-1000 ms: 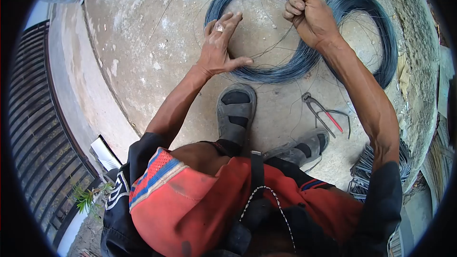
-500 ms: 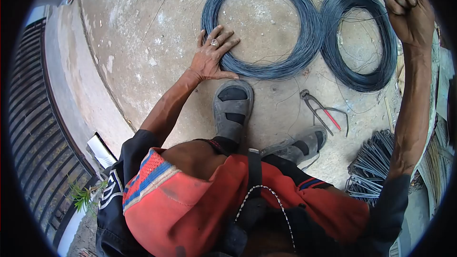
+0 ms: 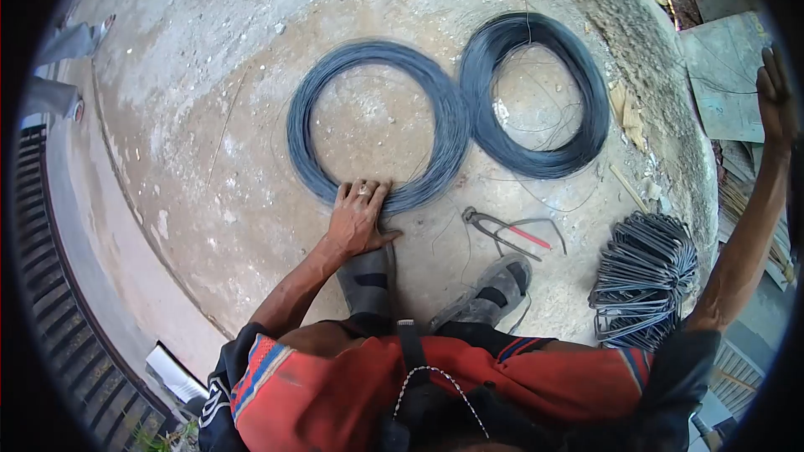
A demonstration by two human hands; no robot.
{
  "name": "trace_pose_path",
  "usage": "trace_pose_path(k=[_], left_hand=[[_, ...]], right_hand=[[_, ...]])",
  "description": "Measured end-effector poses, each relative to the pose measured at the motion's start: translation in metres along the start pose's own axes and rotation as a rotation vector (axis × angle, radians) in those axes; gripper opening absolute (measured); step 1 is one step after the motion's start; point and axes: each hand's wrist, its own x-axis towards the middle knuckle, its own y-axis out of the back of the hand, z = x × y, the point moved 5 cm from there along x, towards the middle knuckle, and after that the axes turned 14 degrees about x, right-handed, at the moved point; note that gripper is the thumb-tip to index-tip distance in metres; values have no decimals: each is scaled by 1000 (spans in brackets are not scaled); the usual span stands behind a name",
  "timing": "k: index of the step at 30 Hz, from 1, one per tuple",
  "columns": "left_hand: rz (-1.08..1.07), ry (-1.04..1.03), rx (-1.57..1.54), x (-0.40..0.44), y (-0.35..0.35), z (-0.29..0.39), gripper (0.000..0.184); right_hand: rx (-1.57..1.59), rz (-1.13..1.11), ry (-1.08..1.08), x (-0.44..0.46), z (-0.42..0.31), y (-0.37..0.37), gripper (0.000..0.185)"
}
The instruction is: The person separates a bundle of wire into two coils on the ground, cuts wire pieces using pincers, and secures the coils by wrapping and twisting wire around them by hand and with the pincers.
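Note:
Two coils of thin dark wire lie side by side on the concrete: a larger, rounder coil (image 3: 452, 130) and a narrower coil (image 3: 593, 109) to its right. My left hand (image 3: 356, 222), a ring on one finger, rests flat on the near edge of the larger coil, thumb apart. Far out at the right edge, my right hand (image 3: 777, 105) is raised with bent fingers closed; a thin wire strand (image 3: 729, 89) runs to it. Pincers (image 3: 511, 233) with a red grip lie on the ground near my foot.
Bent metal rods (image 3: 645, 280) are bundled at the lower right. Boards (image 3: 729, 84) lie beyond the rough concrete edge. Another person's lower legs (image 3: 63, 43) show at the far left, above a dark metal grille (image 3: 63, 285). My sandaled feet (image 3: 498, 285) are close to the coils.
My right hand has moved away from the larger coil to the far right edge. My left hand has come down onto that coil's near rim. The view has shifted to the right.

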Motion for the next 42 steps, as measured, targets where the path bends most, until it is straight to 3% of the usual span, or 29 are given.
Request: trace_pose_path(k=[2,3,9,14,17,22,30,32,36,39,42], left_hand=[[19,26,36,1,2,3,87],[50,15,53,0,-4,0,84],[10,28,50,6,-2,-2,74],[5,29,35,9,-13,-4,67],[112,29,74,4,-23,-7,66],[106,9,81,7,-23,-4,68],[128,-23,107,9,-30,-7,68],[148,-24,110,8,-35,-10,67],[150,-23,107,9,-33,-9,64],[188,-39,127,7,-35,-11,62],[104,19,112,10,-34,-10,60]], right_hand=[[-221,505,204,-37,-7,3,41],[-161,396,138,-47,-7,17,41],[-241,532,217,-108,5,40,41],[-220,339,337,-157,-23,18,47],[-249,219,397,-179,-40,-16,48],[-250,197,441,-234,-53,-50,44],[-357,707,689,-352,-75,-22,46],[-431,941,733,-370,-82,3,46],[-409,1198,762,-394,-85,77,44],[-344,1168,669,-428,-89,181,65],[131,1857,452,-405,-20,205,96]])
